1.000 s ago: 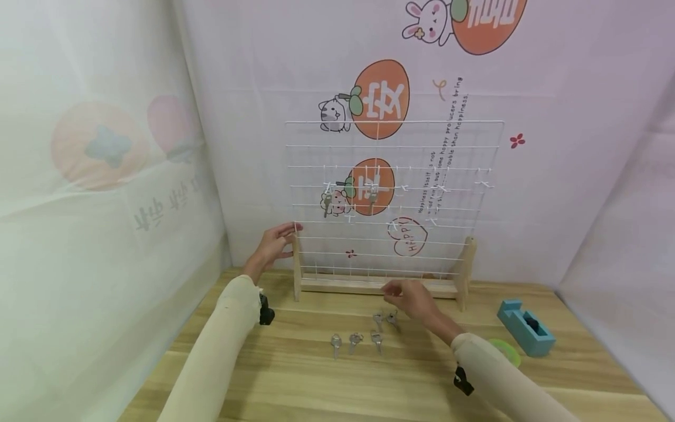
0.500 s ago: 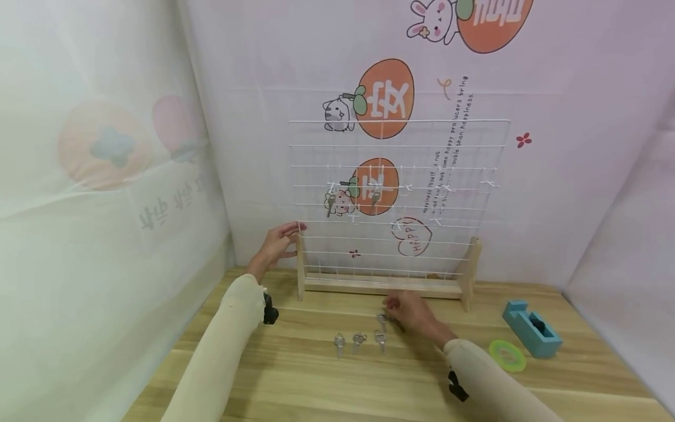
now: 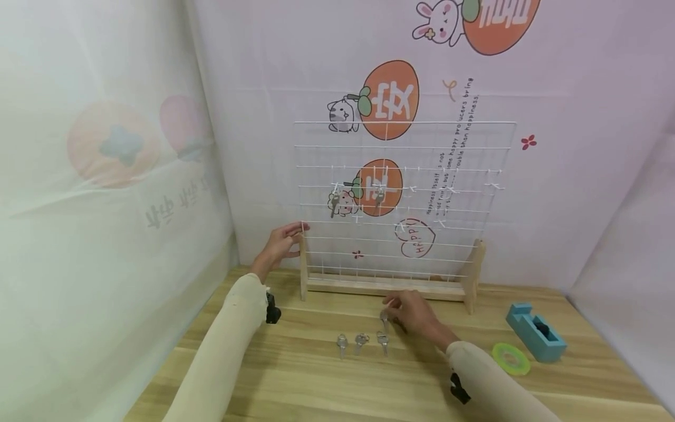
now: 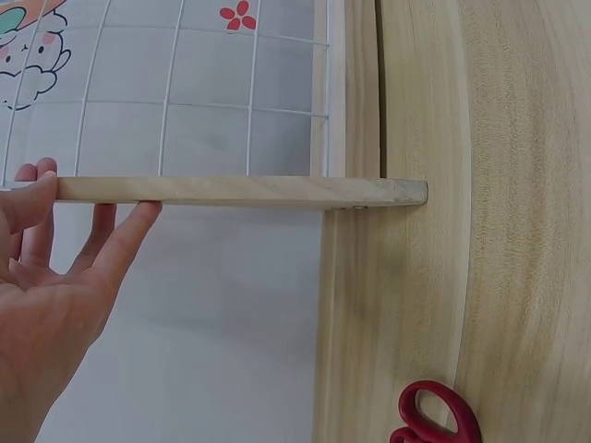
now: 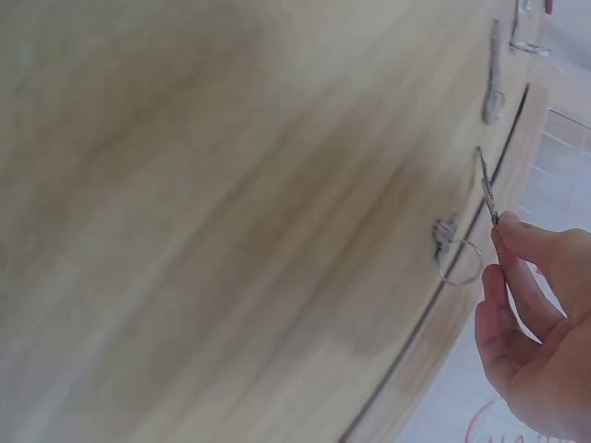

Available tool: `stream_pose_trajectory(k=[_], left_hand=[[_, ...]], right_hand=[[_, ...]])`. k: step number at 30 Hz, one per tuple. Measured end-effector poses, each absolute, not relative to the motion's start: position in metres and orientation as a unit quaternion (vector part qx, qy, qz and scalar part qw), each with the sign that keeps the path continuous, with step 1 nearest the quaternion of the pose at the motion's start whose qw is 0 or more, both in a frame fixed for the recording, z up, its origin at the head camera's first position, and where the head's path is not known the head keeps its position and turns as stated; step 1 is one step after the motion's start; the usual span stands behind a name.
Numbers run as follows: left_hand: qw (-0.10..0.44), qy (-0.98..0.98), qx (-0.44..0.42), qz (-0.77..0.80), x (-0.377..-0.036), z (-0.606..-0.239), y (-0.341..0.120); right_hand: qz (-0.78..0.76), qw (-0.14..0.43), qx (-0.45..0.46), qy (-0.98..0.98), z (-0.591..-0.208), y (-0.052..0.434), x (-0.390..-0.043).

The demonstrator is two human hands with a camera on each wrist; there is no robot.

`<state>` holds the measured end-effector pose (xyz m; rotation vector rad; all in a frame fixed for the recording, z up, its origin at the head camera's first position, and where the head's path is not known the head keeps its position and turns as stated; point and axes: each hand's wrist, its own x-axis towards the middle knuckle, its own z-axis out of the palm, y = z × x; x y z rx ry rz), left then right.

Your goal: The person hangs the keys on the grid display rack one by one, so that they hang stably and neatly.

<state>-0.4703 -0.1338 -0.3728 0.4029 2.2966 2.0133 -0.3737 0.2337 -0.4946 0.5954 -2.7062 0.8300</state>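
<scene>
A white wire grid rack [image 3: 387, 240] with wooden side posts stands at the back of the table. My left hand [image 3: 280, 243] grips its left post [image 4: 231, 189], with the thumb and fingers on either side of the wood. Lower down, my right hand [image 3: 415, 312] pinches a metal key [image 5: 488, 192] between thumb and finger, just over the tabletop. Beside it lies a key with a ring [image 5: 445, 233], mostly covered by the hand in the head view. Nearer me are three more keys in a row, the leftmost key [image 3: 342, 344] upright in view. Two keys hang from hooks on the grid.
To the right are a blue tape dispenser [image 3: 537, 333] and a yellow-green tape roll [image 3: 511, 358]. Red-handled scissors [image 4: 439, 415] lie by the rack's left end. A printed cloth [image 3: 263, 146] hangs behind the rack, and cloth walls flank both sides.
My right hand has come down from the rack's base bar to the rear pair of keys and taken hold of one. The left hand keeps its grip on the rack. The head view has shifted slightly.
</scene>
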Motion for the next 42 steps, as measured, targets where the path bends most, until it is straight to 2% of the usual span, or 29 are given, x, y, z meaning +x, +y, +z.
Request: stream_pose_trajectory(k=[10,21,32,42], left_hand=[[0.029,0.748,0.126,0.65,-0.469,-0.37,-0.134],[0.029,0.751,0.12,0.649,-0.467,-0.373,-0.139],[0.029,0.747,0.124,0.652,-0.465,-0.373,-0.138],[0.033,0.746,0.127,0.653,-0.464,-0.371,-0.132]], right_hand=[[0.276,0.205,0.263,-0.902,-0.461,0.237,-0.373],[0.289,0.209,0.271,-0.894,-0.399,0.238,-0.37],[0.285,0.314,0.272,-0.864,-0.331,0.244,-0.366],[0.325,0.393,0.231,-0.829,-0.28,0.253,-0.359]])
